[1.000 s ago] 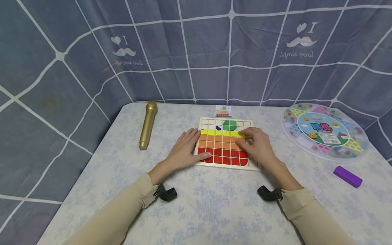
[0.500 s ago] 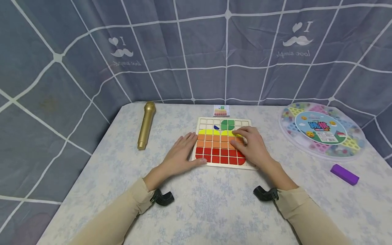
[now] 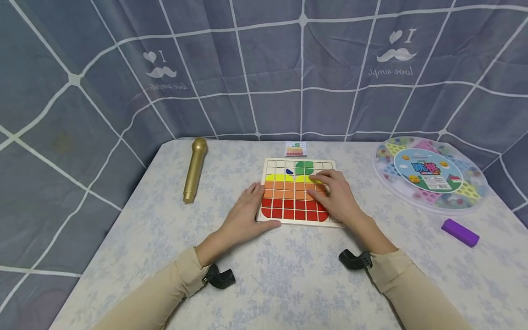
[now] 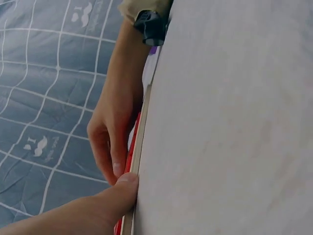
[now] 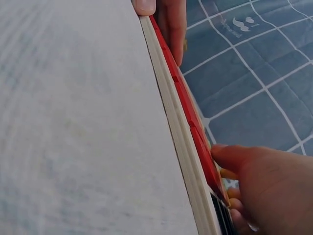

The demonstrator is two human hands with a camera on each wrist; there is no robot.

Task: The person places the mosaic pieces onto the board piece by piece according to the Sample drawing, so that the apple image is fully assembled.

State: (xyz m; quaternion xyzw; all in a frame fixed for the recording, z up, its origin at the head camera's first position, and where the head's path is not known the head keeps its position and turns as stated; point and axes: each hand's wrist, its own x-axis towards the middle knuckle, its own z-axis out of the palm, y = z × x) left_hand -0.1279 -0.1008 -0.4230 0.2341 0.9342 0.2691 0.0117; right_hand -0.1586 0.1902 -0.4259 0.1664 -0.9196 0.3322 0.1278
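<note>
A wooden grid board lies on the table, bearing red, orange, yellow and green tiles and a small dark blue one. Along its left edge rests my left hand, fingers fairly straight, thumb at the front edge. My right hand reaches over the right side; its thumb touches the orange tiles and its forefinger the yellow row. In the right wrist view, red tiles stand slightly above the frame, and the right thumb meets the tile surface. The right palm hides the board's right part.
Behind the board is a small picture card with a similar coloured pattern. A gold microphone lies at the left. To the right are a round clear-lidded game box and a purple block. A grey curtain hangs behind the table.
My left thumb has slid off the red tiles to the board's front edge, and the left fingers have shifted down its side. My right fingertips have moved slightly left across the tiles.
</note>
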